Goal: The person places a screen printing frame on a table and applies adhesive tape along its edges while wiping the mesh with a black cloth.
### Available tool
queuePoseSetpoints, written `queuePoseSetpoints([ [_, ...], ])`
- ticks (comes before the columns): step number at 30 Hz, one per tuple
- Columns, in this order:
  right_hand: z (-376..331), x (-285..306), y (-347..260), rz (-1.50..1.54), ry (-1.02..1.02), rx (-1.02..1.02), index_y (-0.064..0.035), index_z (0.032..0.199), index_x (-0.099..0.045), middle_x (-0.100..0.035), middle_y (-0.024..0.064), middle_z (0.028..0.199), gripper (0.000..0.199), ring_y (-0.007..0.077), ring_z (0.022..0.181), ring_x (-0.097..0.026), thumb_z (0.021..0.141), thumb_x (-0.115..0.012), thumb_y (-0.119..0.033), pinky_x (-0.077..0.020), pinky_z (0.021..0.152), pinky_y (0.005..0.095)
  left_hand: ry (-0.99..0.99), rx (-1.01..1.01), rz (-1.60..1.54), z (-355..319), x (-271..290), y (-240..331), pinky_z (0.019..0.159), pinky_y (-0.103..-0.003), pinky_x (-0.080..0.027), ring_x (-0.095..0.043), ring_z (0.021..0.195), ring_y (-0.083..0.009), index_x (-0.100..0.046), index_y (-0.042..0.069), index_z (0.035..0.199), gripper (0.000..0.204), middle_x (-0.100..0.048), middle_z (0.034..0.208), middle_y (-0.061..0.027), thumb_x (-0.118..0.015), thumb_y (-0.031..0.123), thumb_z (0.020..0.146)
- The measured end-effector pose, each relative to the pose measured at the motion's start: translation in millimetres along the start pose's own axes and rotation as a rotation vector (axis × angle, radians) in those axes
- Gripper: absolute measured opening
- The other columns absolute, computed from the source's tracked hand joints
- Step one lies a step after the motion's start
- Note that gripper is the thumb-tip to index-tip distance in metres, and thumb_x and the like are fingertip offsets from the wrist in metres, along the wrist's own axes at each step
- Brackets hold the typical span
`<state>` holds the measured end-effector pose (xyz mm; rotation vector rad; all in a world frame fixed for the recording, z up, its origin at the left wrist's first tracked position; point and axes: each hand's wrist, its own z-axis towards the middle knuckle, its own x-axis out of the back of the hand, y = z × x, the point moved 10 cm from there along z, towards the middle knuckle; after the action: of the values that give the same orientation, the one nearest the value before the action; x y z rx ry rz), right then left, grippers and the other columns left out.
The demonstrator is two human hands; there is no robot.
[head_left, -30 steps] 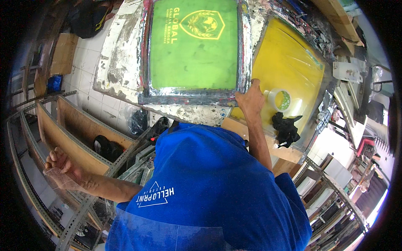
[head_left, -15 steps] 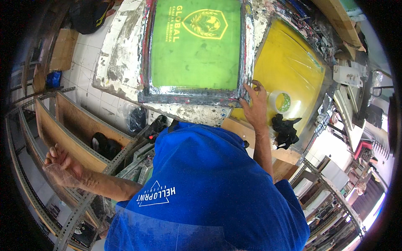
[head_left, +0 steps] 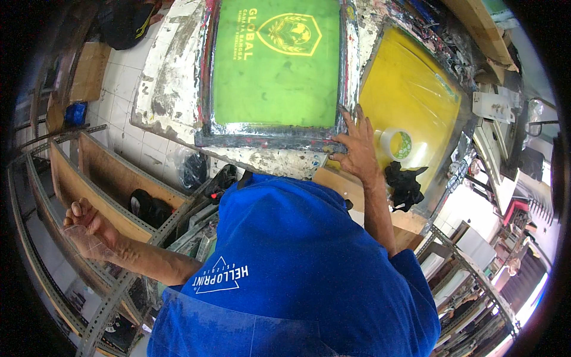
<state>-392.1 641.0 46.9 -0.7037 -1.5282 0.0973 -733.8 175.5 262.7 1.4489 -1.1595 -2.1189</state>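
Note:
A screen-printing frame (head_left: 267, 138) with green mesh lies on the table, a yellow crest and lettering on the mesh. At its near right corner rests my right hand (head_left: 359, 147), fingers spread and touching the dark rim. My left hand (head_left: 90, 229) is raised at the far left, away from the frame, with its fingers curled in. Clear film (head_left: 89, 243), like a piece of tape, lies over the palm and heel of that hand. Another clear sheet-like band (head_left: 238, 318) shows across my blue shirt; whether the two join cannot be made out.
A yellow screen frame (head_left: 410, 77) lies to the right, bearing a roll of clear tape (head_left: 392, 144) and a crumpled black cloth (head_left: 405, 185). Metal-edged shelving with wooden boards (head_left: 107, 184) stands on the left. A rack (head_left: 458, 268) fills the lower right.
My right hand has slid slightly, its fingers opening out flatter over the frame's corner. My left hand has risen a little, the clear film moving with it. The green frame has shifted marginally left.

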Motion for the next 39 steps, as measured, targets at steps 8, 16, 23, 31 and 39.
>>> queuePoseSetpoints([
  [8, -23, -6, 3, 0.041, 0.225, -0.033, -0.005, 0.101, -0.07, -0.039, 0.0165, 0.151, 0.039, 0.0467, 0.14, -0.029, 0.065, -0.075, -0.02, -0.0246, 0.11, 0.0628, 0.003, 0.012, -0.004, -1, 5, -2, 0.06, -0.012, -0.053, -0.047, 0.101, -0.019, -0.067, 0.005, 0.112, 0.019, -0.053, 0.11, -0.0125, -0.065, 0.009, 0.094],
  [16, 3, -2, -13, -0.191, 0.038, -0.12, -0.0016, 0.096, -0.07, -0.036, 0.0175, 0.153, 0.038, 0.0468, 0.146, -0.018, 0.059, -0.07, -0.007, -0.019, 0.112, 0.0688, -0.026, -0.058, 0.063, -3, -3, 4, 0.061, -0.013, -0.052, -0.05, 0.105, -0.0193, -0.064, 0.005, 0.115, 0.02, -0.053, 0.114, -0.0117, -0.062, 0.012, 0.096],
  [23, -1, -2, -10, -0.203, 0.095, -0.171, -0.0025, 0.093, -0.071, -0.037, 0.0169, 0.152, 0.033, 0.0459, 0.147, -0.018, 0.06, -0.072, -0.008, -0.0208, 0.11, 0.0707, -0.026, -0.04, 0.077, -6, 3, 5, 0.063, -0.013, -0.054, -0.05, 0.105, -0.0173, -0.064, 0.004, 0.114, 0.02, -0.053, 0.113, -0.0118, -0.062, 0.012, 0.096],
  [31, -11, -7, 8, -0.054, 0.223, -0.198, -0.001, 0.098, -0.07, -0.042, 0.0191, 0.15, 0.037, 0.0442, 0.141, -0.033, 0.062, -0.078, -0.005, -0.0374, 0.111, 0.0497, -0.01, -0.056, 0.047, -13, 1, 5, 0.061, -0.011, -0.054, -0.049, 0.106, -0.0175, -0.066, 0.005, 0.113, 0.019, -0.054, 0.111, -0.0121, -0.063, 0.009, 0.095],
  [39, -32, -14, 20, 0.086, 0.373, -0.198, -0.0002, 0.107, -0.07, -0.046, 0.0261, 0.145, 0.04, 0.04, 0.132, -0.049, 0.068, -0.076, -0.002, -0.0454, 0.105, 0.0424, 0.022, -0.037, 0.011, -14, 5, 0, 0.057, -0.01, -0.053, -0.051, 0.105, -0.0181, -0.067, 0.005, 0.11, 0.017, -0.056, 0.109, -0.0114, -0.066, 0.01, 0.094],
])
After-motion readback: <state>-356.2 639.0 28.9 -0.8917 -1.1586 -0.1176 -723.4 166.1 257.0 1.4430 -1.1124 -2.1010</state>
